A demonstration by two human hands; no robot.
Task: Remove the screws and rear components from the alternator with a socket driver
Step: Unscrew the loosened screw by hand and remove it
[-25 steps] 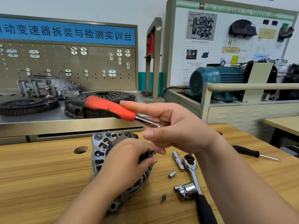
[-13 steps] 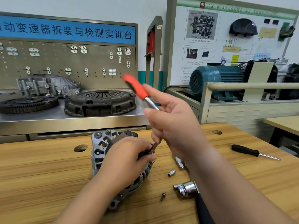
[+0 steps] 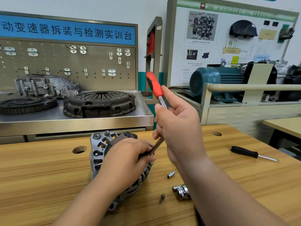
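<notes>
A grey cast alternator (image 3: 97,152) lies on the wooden bench (image 3: 40,176). My left hand (image 3: 125,162) rests on top of it, fingers curled over its black rear part. My right hand (image 3: 177,126) holds the shaft of a socket driver with a red handle (image 3: 154,86), which stands nearly upright. Its tip (image 3: 150,153) meets the alternator beside my left fingertips. A loose screw (image 3: 161,198) lies on the bench in front.
A small socket (image 3: 171,174) and a chrome ratchet head (image 3: 181,191) lie right of the alternator. A black screwdriver (image 3: 250,153) lies at the far right. A steel workbench behind carries a clutch cover (image 3: 99,103), a flywheel (image 3: 27,103) and a housing. A blue motor (image 3: 215,80) stands at the back right.
My right hand swung the driver from nearly flat to almost upright and set its tip on the alternator. My left hand has stayed on the alternator.
</notes>
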